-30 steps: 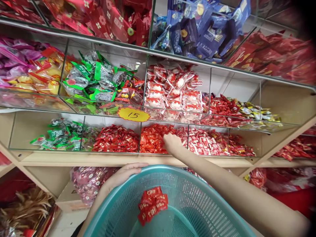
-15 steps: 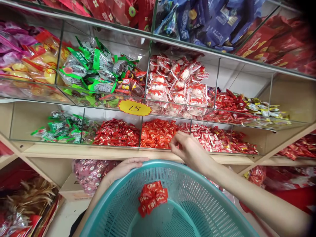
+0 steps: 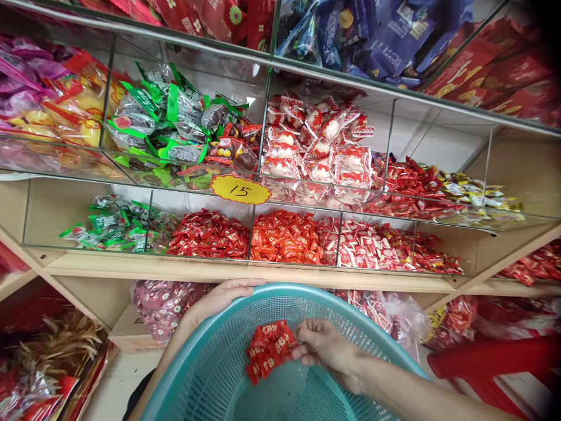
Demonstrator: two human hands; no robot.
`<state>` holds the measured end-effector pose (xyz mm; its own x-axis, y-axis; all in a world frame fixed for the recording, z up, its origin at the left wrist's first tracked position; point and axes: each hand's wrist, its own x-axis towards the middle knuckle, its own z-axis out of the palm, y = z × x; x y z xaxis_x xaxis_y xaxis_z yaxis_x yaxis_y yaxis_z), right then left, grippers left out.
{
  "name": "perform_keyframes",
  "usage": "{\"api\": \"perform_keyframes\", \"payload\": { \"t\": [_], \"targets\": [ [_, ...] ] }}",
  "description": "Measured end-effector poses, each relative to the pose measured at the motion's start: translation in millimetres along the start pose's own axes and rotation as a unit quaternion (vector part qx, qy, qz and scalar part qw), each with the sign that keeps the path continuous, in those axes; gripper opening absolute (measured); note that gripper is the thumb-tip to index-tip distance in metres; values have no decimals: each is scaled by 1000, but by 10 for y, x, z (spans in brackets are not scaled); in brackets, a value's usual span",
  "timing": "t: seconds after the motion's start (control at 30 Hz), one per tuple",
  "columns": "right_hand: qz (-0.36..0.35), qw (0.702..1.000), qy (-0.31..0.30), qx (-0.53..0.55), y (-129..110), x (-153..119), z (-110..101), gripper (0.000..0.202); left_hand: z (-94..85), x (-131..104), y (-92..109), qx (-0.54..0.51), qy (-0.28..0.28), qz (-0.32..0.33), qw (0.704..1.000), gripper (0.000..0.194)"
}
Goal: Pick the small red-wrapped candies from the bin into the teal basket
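A teal plastic basket [image 3: 184, 380] with perforated walls is tilted towards me, and a small cluster of red-wrapped candies [image 3: 267, 351] lies against its far inner wall. My left hand [image 3: 225, 297] grips the rim at the upper left, its fingers laid along the edge. Inside the basket, my right hand [image 3: 322, 345] has curled, closed fingertips at the right side of the cluster, on a red-wrapped candy. Above the basket, a glass-fronted compartment holds orange-red wrapped candies [image 3: 284, 237] of a similar look.
Neighbouring compartments hold dark red candies [image 3: 208, 234], pink-and-white candies [image 3: 363, 242] and green packets [image 3: 116, 225]. A yellow tag [image 3: 241, 189] reading 15 hangs above. The wooden shelf edge [image 3: 131, 266] runs behind the basket. A red plastic stool-like object [image 3: 491, 356] stands at the lower right.
My right hand has moved down from the orange-red candy compartment into the basket, beside the candies there. My left hand has stayed on the rim.
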<state>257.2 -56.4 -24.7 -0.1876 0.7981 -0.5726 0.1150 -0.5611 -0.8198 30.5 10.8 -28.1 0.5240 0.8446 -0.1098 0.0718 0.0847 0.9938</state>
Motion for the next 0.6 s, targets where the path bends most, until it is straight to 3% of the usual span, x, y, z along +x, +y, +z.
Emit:
{"api": "perform_keyframes", "payload": {
  "t": [0.33,0.6],
  "targets": [
    [27,998,26,51,147,86,263,10,5,10,16,-14,0,-10,1000,38],
    [-7,993,98,-62,301,203,274,21,-13,20,-17,-16,-8,-9,1000,36]
  ]
}}
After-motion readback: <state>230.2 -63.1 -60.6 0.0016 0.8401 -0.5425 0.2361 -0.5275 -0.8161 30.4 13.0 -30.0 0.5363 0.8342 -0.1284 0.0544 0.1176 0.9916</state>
